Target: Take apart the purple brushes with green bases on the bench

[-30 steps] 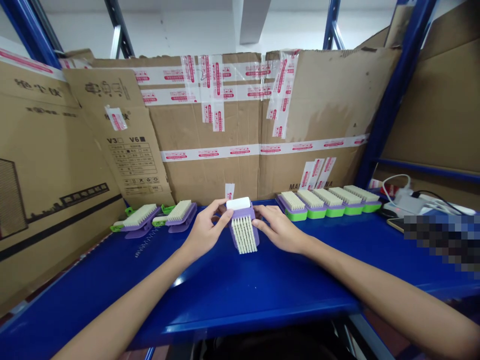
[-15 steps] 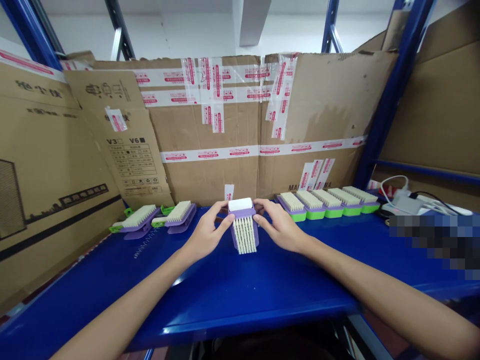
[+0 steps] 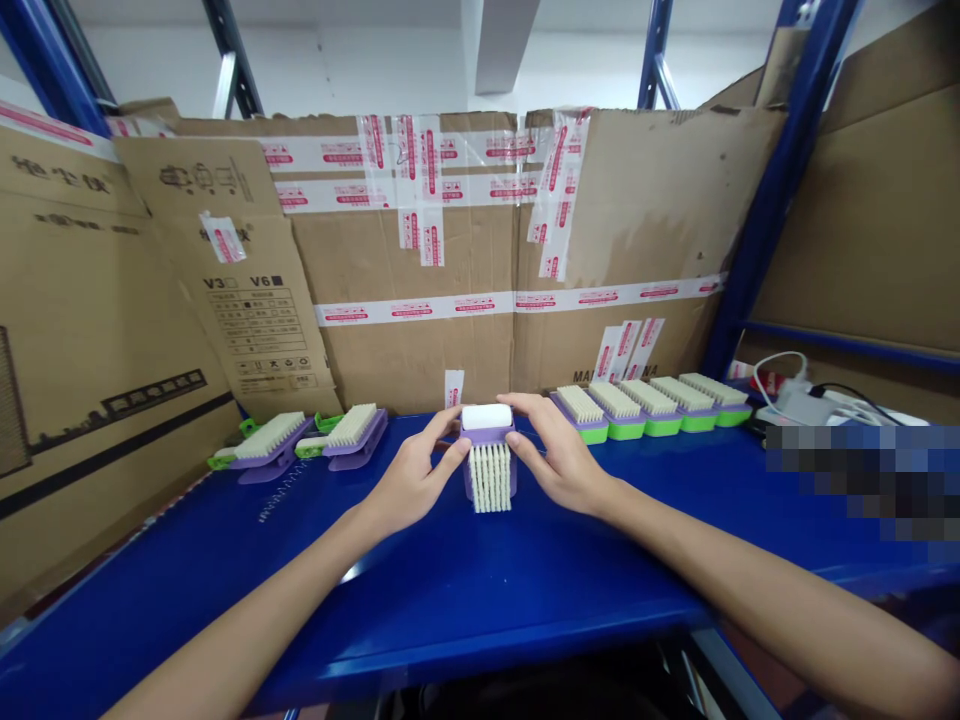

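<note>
Between my two hands stands a purple scrubbing brush (image 3: 491, 478), its cream bristles turned toward me and a smooth white part along its top end. My left hand (image 3: 411, 475) is closed on its left side, thumb on the near purple edge and fingers behind. The same edge is pinched from the right by my right hand (image 3: 561, 455), with its index finger reaching over the white part. The brush's back and my rear fingertips are hidden.
Two purple brushes with green parts (image 3: 274, 437) lie at the left, near several thin coil springs (image 3: 281, 492). Several green-based brushes (image 3: 651, 402) line up at the right. Beyond them are a white adapter and cables (image 3: 806, 405). Cardboard (image 3: 420, 250) walls the back of the blue table (image 3: 465, 620).
The view has shifted slightly. My right index finger has moved up over the white part, and the brush stands a little straighter. Both hands keep their hold.
</note>
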Motion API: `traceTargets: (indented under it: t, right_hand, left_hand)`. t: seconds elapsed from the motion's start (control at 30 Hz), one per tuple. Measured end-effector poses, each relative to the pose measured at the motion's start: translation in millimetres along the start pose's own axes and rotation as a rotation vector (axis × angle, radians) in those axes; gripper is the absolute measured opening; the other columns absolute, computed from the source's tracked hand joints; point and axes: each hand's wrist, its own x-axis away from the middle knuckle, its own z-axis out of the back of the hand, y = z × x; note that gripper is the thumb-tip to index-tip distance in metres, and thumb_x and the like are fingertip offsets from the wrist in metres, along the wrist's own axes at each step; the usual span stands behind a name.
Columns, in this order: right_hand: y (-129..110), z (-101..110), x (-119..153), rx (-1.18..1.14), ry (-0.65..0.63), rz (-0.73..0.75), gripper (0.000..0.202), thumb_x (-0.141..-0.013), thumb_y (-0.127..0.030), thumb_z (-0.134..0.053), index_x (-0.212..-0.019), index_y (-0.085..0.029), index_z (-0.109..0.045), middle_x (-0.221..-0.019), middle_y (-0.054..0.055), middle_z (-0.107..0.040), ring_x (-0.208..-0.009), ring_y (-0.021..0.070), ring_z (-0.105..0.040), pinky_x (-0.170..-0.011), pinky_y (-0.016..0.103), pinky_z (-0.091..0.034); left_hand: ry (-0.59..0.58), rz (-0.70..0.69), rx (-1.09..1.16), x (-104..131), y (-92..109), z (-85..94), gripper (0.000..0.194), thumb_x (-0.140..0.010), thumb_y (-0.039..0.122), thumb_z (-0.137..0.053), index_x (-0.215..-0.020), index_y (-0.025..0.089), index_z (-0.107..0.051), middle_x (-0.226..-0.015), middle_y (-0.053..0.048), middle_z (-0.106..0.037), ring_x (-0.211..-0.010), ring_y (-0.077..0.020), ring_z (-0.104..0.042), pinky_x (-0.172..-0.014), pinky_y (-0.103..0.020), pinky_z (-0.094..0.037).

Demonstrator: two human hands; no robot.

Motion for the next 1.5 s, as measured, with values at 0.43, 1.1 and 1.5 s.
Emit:
traceTargets:
  t: [0.43,1.1,1.5]
  right_hand:
    - [-12.3,3.4,-3.2,0.093,0.068,0.247,0.033,-0.109,-0.023,-0.049,-0.142,-0.020,-0.050,-0.127,0.015,-0.067,-0.109,0.0279,-0.062,-0.093,0.048,-0.054]
    - [-17.2,-1.9,2.8,0.083,0.175,0.241,0.021,-0.112,-0.034,-0.054,-0.127,-0.019,-0.058,-0.110,0.011,-0.068,-0.099,0.0258,-0.057,-0.087,0.044,-0.052]
    - [-13.6,3.8,-2.1,0.110,0.131,0.269,0.043,-0.110,-0.038,-0.059,-0.148,-0.020,-0.051,-0.131,0.015,-0.066,-0.116,0.0282,-0.061,-0.097,0.046,-0.054]
  left_hand:
    - [-0.095,-0.066,-0.145,2.2,11.0,-4.1,0.036,-0.110,0.050,-0.053,-0.130,0.021,-0.060,-0.121,-0.006,-0.075,-0.102,-0.0229,-0.072,-0.090,-0.036,-0.057]
    - [0.009,-0.152,-0.219,8.0,11.0,-7.8,0.042,-0.109,0.053,-0.052,-0.132,0.019,-0.060,-0.123,-0.012,-0.075,-0.108,-0.0278,-0.075,-0.096,-0.043,-0.059]
    - [-0.056,-0.132,-0.204,7.0,8.6,-5.3,0.039,-0.110,0.052,-0.051,-0.135,0.022,-0.055,-0.124,-0.010,-0.077,-0.105,-0.0263,-0.078,-0.092,-0.039,-0.062]
